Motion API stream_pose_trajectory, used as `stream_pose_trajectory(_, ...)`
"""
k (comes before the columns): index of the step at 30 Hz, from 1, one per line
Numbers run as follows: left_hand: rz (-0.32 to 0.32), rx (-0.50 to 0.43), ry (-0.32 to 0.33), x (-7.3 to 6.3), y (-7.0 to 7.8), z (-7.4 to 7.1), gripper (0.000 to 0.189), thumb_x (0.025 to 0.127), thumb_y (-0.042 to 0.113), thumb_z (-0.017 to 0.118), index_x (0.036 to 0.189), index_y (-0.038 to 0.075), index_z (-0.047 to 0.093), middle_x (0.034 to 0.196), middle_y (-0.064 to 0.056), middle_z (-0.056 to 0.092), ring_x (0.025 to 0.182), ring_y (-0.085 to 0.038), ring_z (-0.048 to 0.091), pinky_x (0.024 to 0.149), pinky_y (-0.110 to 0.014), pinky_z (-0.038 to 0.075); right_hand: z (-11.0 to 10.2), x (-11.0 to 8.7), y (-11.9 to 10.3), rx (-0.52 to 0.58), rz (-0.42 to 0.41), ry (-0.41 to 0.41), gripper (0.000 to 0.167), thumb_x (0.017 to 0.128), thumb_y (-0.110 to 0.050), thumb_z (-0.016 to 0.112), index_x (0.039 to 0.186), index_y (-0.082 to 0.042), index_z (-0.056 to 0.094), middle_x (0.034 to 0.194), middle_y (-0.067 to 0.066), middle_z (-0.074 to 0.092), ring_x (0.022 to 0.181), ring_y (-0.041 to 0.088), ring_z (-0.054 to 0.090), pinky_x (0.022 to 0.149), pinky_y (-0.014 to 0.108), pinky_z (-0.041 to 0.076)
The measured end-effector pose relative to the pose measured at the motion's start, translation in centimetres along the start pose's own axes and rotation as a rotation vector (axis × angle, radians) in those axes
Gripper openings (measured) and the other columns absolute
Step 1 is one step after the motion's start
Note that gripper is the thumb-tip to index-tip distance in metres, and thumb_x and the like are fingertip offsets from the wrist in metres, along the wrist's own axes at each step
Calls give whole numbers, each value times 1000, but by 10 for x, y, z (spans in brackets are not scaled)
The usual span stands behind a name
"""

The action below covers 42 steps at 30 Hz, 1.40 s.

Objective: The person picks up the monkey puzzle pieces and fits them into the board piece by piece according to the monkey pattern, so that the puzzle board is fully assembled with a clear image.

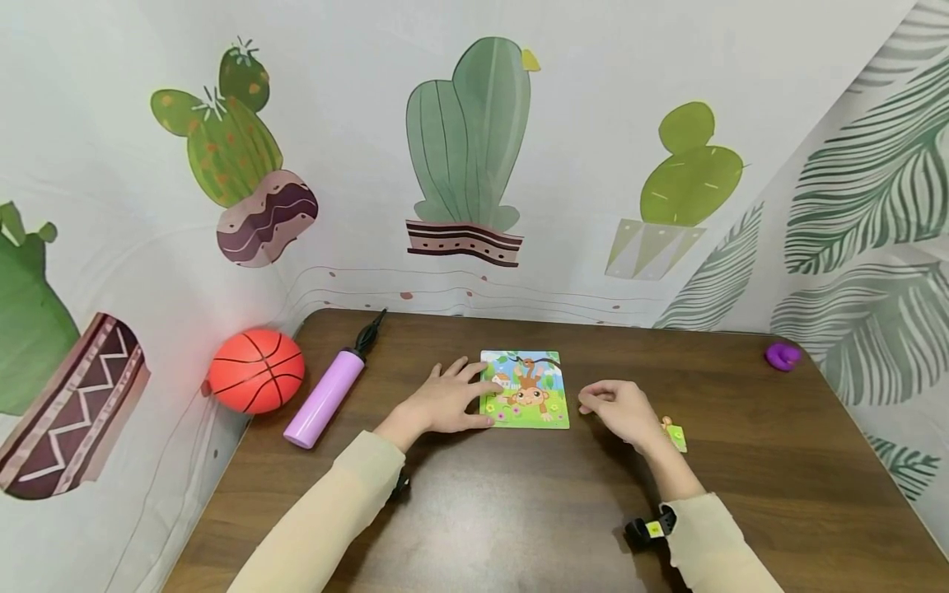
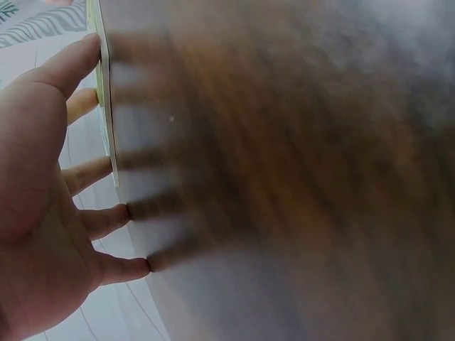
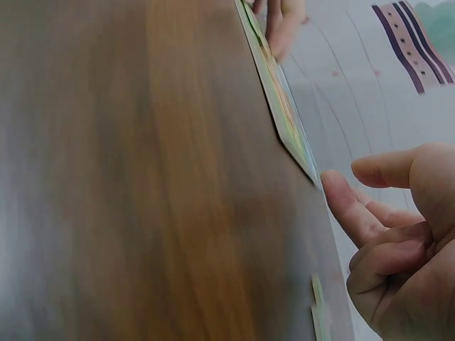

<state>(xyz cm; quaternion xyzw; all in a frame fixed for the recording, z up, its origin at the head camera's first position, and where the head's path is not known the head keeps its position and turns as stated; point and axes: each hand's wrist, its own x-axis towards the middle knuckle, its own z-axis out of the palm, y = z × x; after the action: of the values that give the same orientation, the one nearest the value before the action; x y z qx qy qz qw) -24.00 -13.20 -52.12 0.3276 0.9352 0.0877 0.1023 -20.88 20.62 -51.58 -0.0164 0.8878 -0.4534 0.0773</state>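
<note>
Here, monkey puzzle [image 1: 526, 389] between both hands [image 1: 445, 401] [image 1: 623, 412].

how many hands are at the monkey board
2: the left hand touches the monkey board at its left side; the right hand is just to its right.

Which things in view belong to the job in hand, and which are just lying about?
In the job, likely:
monkey picture board, touched by the left hand
small green puzzle part, near the right hand

Just lying about, it seems:
orange-red basketball
lilac pump
purple object, too small to identify
</note>
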Motion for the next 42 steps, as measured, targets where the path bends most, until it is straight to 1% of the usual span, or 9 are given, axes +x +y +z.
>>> stream_pose_trajectory(5,2,-12,3,0,0,0,60,99,64,58,153,38,51,169,-5,26,155,-42,19,113,-75,22,-19,-6,11,30,-1,19,30,104,-26,66,118,0,73,92,9,77,62,16,61,53,27,49)
stream_pose_trajectory(7,5,-13,8,0,0,1,60,99,63,59,152,38,52,169,-5,27,155,-42,19,112,-76,22,-26,-8,15,16,-11,28,33,104,-26,65,120,2,72,94,10,77,74,19,68,62,29,54)
stream_pose_trajectory(9,6,-17,11,0,0,1,59,99,63,60,152,37,53,169,-5,27,154,-43,19,112,-76,22,-33,-11,20,10,-12,41,33,104,-26,65,120,2,72,95,10,77,75,20,69,62,29,54)
stream_pose_trajectory(13,6,-29,14,-1,1,1,58,98,62,61,150,37,54,168,-6,28,154,-43,19,112,-76,22,-43,-17,28,-30,-15,66,35,104,-28,66,121,3,72,96,9,78,91,22,73,70,27,53)
stream_pose_trajectory(19,1,-34,14,-1,2,0,59,98,64,60,151,37,54,169,-6,27,154,-43,19,113,-76,21,-53,-24,37,-54,-2,84,35,103,-29,67,120,2,72,100,9,78,92,23,72,70,27,53)
stream_pose_trajectory(24,-17,-28,2,-1,3,1,57,101,67,52,151,40,53,170,-4,24,156,-41,16,114,-74,19,-59,-28,42,-58,8,90,35,104,-28,66,120,2,72,98,9,78,91,23,73,68,27,50)
stream_pose_trajectory(30,-21,-8,6,-2,3,3,51,106,60,48,152,39,52,170,-4,25,156,-41,17,115,-74,20,-61,-29,47,-72,7,103,36,103,-30,67,119,2,73,96,8,78,84,18,68,63,27,46)
stream_pose_trajectory(37,-8,22,-4,-1,4,2,51,107,57,48,155,41,48,170,-7,25,155,-43,19,112,-75,23,-66,-33,53,-76,14,64,35,101,-28,71,120,2,71,96,10,76,65,15,59,52,28,47)
stream_pose_trajectory(42,-5,40,-15,-1,5,0,50,108,55,46,156,43,45,170,-7,24,154,-45,19,112,-76,24,-70,-36,56,-210,-42,17,42,92,-37,81,117,-4,74,94,2,72,77,16,58,62,29,46)
